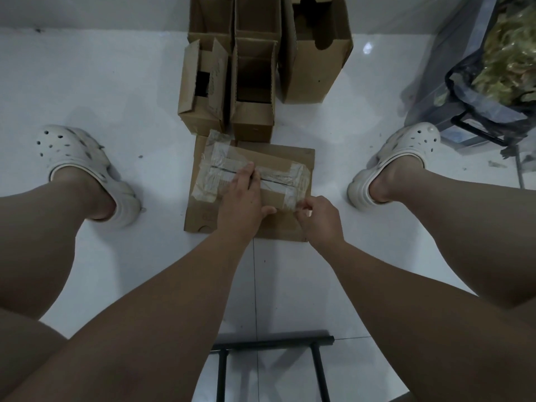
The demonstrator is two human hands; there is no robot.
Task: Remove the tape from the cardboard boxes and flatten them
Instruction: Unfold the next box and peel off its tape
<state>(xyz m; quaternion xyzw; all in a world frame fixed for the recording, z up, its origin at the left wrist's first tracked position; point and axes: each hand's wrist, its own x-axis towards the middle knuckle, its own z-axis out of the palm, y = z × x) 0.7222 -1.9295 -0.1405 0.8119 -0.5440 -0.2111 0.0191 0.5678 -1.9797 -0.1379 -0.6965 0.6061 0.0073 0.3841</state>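
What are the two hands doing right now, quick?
Left hand: open, pressing flat on the taped box.
Right hand: closed, pinching the tape at the box's right end.

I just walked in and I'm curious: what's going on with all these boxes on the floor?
A person is working on a taped box lying on the floor between their feet. The left hand presses flat on its top, while the right hand pinches the tape at the right edge. Most of the tape is not yet peeled off. Other boxes stand opened behind it.
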